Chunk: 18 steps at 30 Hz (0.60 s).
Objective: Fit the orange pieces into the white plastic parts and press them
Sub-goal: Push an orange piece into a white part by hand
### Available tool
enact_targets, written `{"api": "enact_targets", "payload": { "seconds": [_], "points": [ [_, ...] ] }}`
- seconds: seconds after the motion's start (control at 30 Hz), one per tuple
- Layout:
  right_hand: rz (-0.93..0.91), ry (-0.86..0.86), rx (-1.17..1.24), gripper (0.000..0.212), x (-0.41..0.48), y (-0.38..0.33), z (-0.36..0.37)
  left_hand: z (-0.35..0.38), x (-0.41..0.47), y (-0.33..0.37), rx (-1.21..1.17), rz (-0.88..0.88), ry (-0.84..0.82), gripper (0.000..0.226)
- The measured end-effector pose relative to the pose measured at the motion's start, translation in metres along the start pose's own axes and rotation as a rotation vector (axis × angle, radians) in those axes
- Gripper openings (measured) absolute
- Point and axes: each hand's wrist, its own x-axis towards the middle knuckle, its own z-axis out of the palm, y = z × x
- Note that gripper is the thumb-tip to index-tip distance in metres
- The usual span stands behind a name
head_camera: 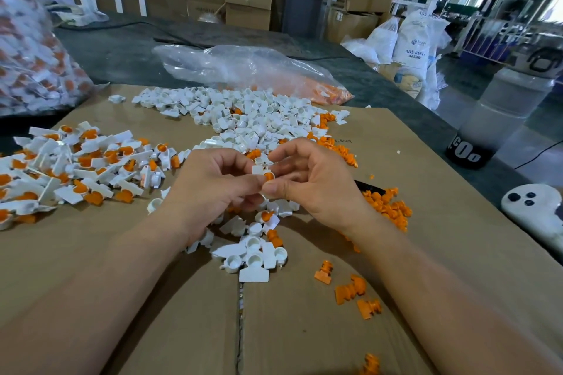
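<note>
Orange piece (268, 176) sits in white part (259, 169) at frame centre. Left hand (213, 189) and right hand (310, 183) both pinch the part, fingers curled. Best to hold the part steady, thumb square over the piece, and press straight until seated. Clear bag (243, 67), top centre: loose orange pieces at its right end. Big bag (33, 49), upper left: looks like finished white-and-orange parts.

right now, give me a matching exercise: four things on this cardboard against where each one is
1 fitted parts pile
2 empty white parts heap
3 loose orange pieces
4 part being fitted

A pinched between left hand and right hand
B just right of the right hand
C left of the left hand
D beyond both hands, before the clear bag

Pairs: 1-C, 2-D, 3-B, 4-A
</note>
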Motion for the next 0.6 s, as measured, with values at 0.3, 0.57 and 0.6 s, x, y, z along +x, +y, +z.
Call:
{"api": "enact_targets", "payload": {
  "seconds": [0.3, 0.57, 0.6],
  "points": [
    [-0.075, 0.002, -0.004, 0.034, -0.0001, 0.0013, 0.0024, -0.0010, -0.0013, 0.0043, -0.027, 0.000, 0.012, 0.014],
    [-0.183, 0.022, -0.031, 0.039, -0.0011, 0.0064, 0.0040, -0.0037, 0.0014, 0.0058, -0.113, -0.103, -0.042, 0.016],
    [-0.183, 0.032, -0.033, 0.038, -0.0011, 0.0077, 0.0037, -0.0034, 0.0012, 0.0061, -0.116, -0.113, -0.047, 0.013]
  ]
}}
